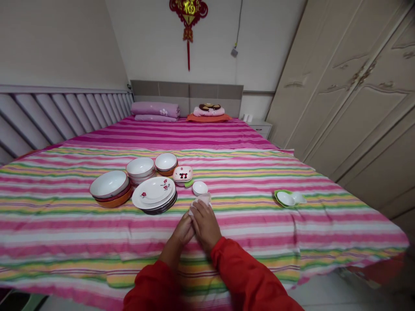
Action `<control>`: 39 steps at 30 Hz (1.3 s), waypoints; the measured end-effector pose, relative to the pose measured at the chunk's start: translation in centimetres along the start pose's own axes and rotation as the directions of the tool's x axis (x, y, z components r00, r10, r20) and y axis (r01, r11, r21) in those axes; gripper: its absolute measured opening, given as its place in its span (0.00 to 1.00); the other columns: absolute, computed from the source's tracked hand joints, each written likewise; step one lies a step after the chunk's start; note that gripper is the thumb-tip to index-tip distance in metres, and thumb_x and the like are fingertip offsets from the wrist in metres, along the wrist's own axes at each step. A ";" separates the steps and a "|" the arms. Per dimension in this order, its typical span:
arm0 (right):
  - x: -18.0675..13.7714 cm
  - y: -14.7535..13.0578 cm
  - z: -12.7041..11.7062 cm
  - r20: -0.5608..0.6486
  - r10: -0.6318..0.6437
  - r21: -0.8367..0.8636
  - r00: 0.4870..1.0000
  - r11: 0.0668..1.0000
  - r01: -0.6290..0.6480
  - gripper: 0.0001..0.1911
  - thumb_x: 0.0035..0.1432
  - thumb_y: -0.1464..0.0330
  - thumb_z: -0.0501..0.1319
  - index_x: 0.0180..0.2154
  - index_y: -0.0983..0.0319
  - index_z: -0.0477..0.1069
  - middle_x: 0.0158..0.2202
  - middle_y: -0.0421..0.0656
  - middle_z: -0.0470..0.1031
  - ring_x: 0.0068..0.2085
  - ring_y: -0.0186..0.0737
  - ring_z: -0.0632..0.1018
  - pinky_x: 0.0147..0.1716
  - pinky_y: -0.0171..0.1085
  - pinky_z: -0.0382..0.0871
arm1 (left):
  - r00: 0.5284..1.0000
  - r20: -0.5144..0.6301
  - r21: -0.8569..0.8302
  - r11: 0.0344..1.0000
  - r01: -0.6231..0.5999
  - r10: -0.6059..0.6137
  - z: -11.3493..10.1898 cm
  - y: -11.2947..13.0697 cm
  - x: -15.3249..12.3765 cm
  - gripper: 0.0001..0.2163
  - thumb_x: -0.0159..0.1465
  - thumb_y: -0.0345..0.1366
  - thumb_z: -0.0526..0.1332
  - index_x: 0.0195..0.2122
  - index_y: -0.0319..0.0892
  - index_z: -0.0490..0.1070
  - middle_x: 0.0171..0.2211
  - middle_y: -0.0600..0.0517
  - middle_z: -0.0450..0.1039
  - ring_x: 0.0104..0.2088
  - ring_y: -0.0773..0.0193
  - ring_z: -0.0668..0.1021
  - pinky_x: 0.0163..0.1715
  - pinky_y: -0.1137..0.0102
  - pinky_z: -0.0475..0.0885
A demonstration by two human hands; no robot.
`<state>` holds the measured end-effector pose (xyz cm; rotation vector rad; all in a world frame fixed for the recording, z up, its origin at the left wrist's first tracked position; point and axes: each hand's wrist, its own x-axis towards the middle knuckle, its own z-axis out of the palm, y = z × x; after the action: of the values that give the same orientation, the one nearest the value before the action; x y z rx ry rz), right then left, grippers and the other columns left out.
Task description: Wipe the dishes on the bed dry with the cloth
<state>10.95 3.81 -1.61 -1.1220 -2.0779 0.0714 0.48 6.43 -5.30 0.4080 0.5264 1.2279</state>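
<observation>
My left hand (183, 231) and my right hand (205, 223) are pressed together over the striped bedspread (259, 224), both in red sleeves. Both close on a small pale cloth or dish (201, 199) that sticks out beyond the fingers; I cannot make out which it is. Just past it sits a small white bowl (199, 188). To the left lies a stack of flowered plates (154, 194).
Further left stand a stack of large bowls (110, 188), two stacks of white bowls (140, 168) (165, 163) and a small square patterned dish (182, 174). A green dish with white spoons (287, 198) lies to the right. Wardrobe doors (356, 95) line the right side.
</observation>
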 end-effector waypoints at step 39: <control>0.2 3.0 -0.2 -0.199 0.439 0.515 0.876 0.808 -0.288 0.17 0.65 0.65 0.50 0.47 0.63 0.72 0.45 0.49 0.76 0.47 0.42 0.75 0.47 0.41 0.69 | 1.000 -0.028 -0.040 0.999 -0.009 0.008 1.0 0.5 -0.3 0.16 0.62 0.27 0.58 0.52 0.41 0.68 0.40 0.47 0.79 0.40 0.64 0.80 0.49 0.66 0.70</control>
<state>13.10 5.77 -2.46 -1.1251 -1.4271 0.5322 0.54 6.25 -4.15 0.3595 0.5236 1.2518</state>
